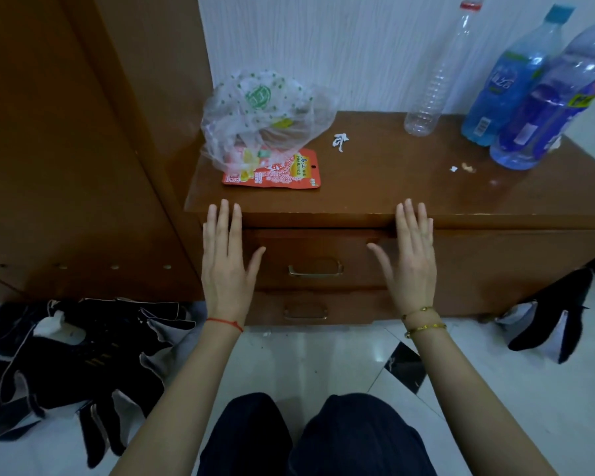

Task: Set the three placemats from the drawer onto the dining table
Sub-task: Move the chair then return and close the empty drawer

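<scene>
Your knees are over white glossy floor tiles; your left hand and right hand, fingers straight, flank the closed brown wooden top drawer.

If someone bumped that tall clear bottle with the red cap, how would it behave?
The clear bottle looks empty, so it is probably very light. Tall, narrow and standing upright on the cabinet top, it would likely tip easily. Its round ribbed body suggests it would then roll, perhaps toward the blue bottles beside it.
</scene>
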`<state>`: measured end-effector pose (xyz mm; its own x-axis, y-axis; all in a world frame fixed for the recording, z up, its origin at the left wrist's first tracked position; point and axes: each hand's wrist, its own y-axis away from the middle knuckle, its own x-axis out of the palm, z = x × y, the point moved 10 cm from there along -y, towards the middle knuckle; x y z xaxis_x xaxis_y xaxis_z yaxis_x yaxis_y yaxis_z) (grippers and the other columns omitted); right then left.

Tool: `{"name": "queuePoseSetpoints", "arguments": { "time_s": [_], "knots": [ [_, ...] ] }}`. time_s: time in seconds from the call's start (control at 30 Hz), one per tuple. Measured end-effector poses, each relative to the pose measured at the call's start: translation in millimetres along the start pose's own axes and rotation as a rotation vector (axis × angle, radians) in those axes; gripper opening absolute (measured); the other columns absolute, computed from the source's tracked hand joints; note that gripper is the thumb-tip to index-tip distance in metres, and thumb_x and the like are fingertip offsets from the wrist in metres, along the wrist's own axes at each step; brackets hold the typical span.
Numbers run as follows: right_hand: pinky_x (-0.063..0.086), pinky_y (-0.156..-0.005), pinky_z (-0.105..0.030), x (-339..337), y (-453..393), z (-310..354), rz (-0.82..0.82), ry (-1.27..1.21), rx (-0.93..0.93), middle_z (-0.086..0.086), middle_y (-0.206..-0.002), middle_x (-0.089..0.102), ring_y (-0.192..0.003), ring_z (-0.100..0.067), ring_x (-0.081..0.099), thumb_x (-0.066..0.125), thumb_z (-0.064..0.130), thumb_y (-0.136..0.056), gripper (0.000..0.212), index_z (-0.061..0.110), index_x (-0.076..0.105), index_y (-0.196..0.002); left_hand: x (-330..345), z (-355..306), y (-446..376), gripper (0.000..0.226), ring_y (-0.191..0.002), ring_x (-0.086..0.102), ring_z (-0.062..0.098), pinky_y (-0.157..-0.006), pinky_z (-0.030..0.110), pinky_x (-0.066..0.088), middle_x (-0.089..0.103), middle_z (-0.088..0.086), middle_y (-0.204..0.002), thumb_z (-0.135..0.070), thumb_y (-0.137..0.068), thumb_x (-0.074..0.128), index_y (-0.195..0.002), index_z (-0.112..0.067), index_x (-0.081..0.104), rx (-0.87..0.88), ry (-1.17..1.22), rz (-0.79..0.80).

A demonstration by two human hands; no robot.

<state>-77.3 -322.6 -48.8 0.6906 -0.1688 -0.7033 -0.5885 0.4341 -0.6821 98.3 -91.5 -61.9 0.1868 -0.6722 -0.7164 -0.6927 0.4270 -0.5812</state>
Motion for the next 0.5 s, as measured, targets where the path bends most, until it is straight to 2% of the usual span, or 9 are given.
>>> {"name": "queuePoseSetpoints", "arguments": {
  "time_s": [0.07,0.23,0.33,0.5],
  "knots": [
    [0.017,-0.12,-0.041,1,-7,-2,0.008,-0.016,-0.004,-0.012,-0.152,0.034,-0.146,-0.025,0.021,0.062,0.038,-0.091,0.07,0.003,0.033,-0.145,-1,0,-5,0.07,-0.148,0.013,0.023,-0.12,0.042,0.017,0.027,0.008,-0.156,-0.03,-0.092,0.062,-0.149,-0.009,0.027,0.008,0.003,-0.019],
    [0.017,-0.12,-0.042,1,-14,0,-0.012,-0.022,-0.005,-0.013,-0.144,0.045,-0.142,-0.024,0.029,0.064,0.035,-0.091,0.064,0.003,0.04,-0.14,0,1,-12,0.068,-0.147,0.015,0.019,-0.117,0.036,0.027,0.032,0.005,-0.154,-0.03,-0.091,0.063,-0.148,-0.011,0.029,-0.011,0.015,-0.026],
    [0.017,-0.12,-0.041,-1,-13,1,-0.002,-0.038,0.021,-0.012,-0.147,0.043,-0.143,-0.023,0.026,0.063,0.033,-0.091,0.063,0.004,0.039,-0.141,-2,1,-13,0.068,-0.147,0.015,0.019,-0.115,0.041,0.031,0.032,0.005,-0.154,-0.028,-0.091,0.063,-0.147,-0.011,0.03,-0.001,0.021,-0.007],
    [0.021,-0.119,-0.04,-15,-2,11,0.023,-0.056,0.016,-0.009,-0.15,0.038,-0.145,-0.021,0.023,0.057,0.03,-0.095,0.057,0.006,0.037,-0.143,-15,-5,-9,0.06,-0.147,0.017,0.019,-0.117,0.044,0.026,0.034,0.006,-0.153,-0.025,-0.093,0.06,-0.146,-0.01,0.034,0.054,0.053,0.032]
  ]
}}
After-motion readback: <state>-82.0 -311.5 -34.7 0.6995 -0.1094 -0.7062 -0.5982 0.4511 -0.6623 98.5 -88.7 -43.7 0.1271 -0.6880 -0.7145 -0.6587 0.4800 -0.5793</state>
